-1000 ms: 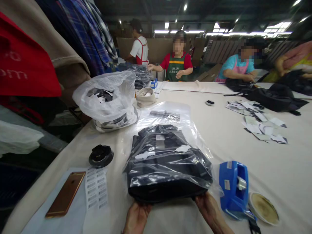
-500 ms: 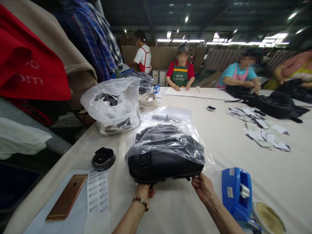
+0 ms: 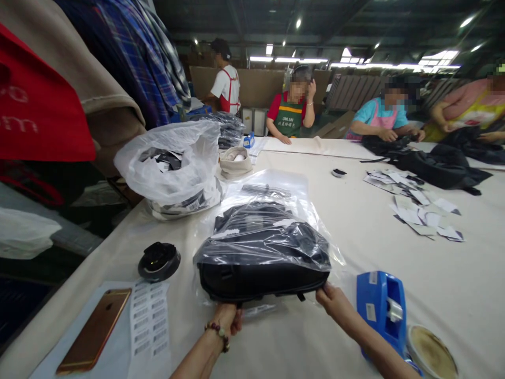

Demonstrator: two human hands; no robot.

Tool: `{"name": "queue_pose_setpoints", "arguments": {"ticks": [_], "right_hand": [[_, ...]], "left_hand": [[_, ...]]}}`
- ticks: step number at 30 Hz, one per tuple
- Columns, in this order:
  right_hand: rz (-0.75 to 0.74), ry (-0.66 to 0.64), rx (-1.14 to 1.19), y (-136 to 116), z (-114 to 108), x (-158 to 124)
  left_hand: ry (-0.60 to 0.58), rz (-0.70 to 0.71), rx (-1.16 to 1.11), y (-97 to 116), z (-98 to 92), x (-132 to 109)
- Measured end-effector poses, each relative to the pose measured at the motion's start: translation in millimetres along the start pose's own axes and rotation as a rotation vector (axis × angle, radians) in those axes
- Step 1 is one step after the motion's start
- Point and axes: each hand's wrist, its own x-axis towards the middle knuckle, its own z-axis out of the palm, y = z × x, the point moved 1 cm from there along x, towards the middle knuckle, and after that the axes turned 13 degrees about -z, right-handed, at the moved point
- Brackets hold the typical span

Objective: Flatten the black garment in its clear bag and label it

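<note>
Head view: the black bag [image 3: 260,276] is on the worktop [image 3: 315,345] directly in front of you, its broad end turned your way. That end is smooth and dark, rounded at its corners, and edged with a raised seam; a small tab shows toward its left side, and a short strap end hangs from the lower edge toward the right. The clear plastic cover [image 3: 268,252] lies over the top and far part of the bag, wrinkled and throwing bright reflections, while most of the near end is uncovered. Two irregular white patches show on the upper part; whether they belong to the film or to the bag cannot be determined. Beyond the bag the cover lies flat, marked with a block of dark print.

Your left hand [image 3: 228,317] is at the lower near edge, left of centre, with a beaded bracelet [image 3: 218,335] at the wrist. Its fingers run partly beneath the bag, so their grip cannot be confirmed. Your right hand [image 3: 330,298] has its fingers drawn together on the near right corner of the bag; whether they pinch film or fabric is unclear.

To the right of your right hand stands a blue tape dispenser [image 3: 371,295]. On your left are a phone [image 3: 94,331], a label sheet [image 3: 150,321] just beside it, and a black roll [image 3: 160,268].
</note>
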Motion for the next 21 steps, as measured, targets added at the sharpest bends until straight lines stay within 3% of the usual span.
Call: {"name": "queue_pose_setpoints", "arguments": {"ticks": [2,4,7,10,14,17,21], "right_hand": [[0.065,-0.09,0.038,-4,-3,-6],[0.125,-0.086,0.079,-3,-3,-13],[0.163,0.076,0.072,7,5,-17],[0.156,0.175,0.082,12,20,-7],[0.077,0.271,0.179,-8,22,0],[0.054,0.291,0.225,-20,6,-28],[0.136,0.282,0.233,7,-9,-80]], "left_hand": [[-0.001,-0.048,0.024,-1,-5.8,-12],[-0.005,-0.071,0.02,-2,-10.2,-21],[0.018,-0.11,-0.026,-5,-6.8,-24],[0.039,-0.103,-0.091,3,8.7,-20],[-0.003,-0.026,-0.125,25,18.6,-36],[-0.072,0.092,-0.134,23,0.0,-62],[-0.185,0.153,-0.141,-17,-35.8,-65]]}}
